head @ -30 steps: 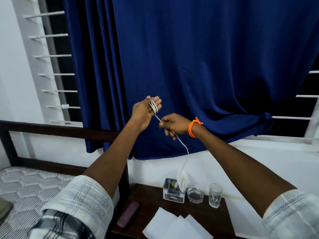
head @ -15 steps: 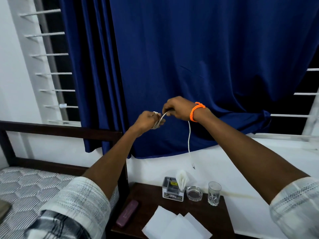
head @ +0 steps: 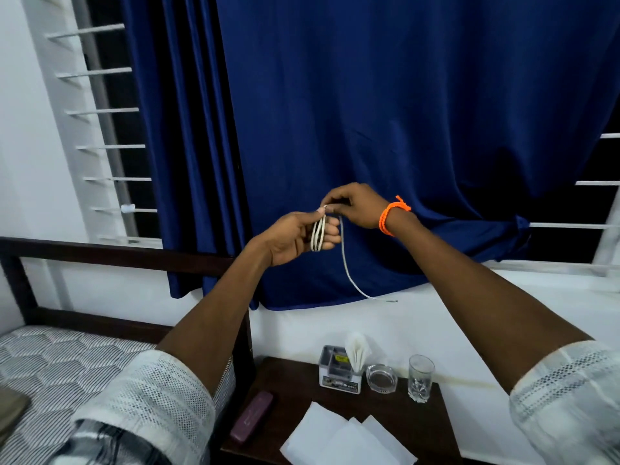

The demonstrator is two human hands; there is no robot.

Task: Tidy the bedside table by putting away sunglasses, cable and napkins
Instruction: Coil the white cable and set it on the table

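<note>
Head view — forward, down, close.

Dim, prob. wide-angle edge warp

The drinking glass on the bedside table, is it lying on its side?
No, the drinking glass stands upright on the bedside table, just right of the ashtray.

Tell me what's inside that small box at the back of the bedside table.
The box holds a fanned white napkin standing at its right side, plus a compartment with something yellow, too small to identify. Its walls hide whatever lies lower down.
</note>
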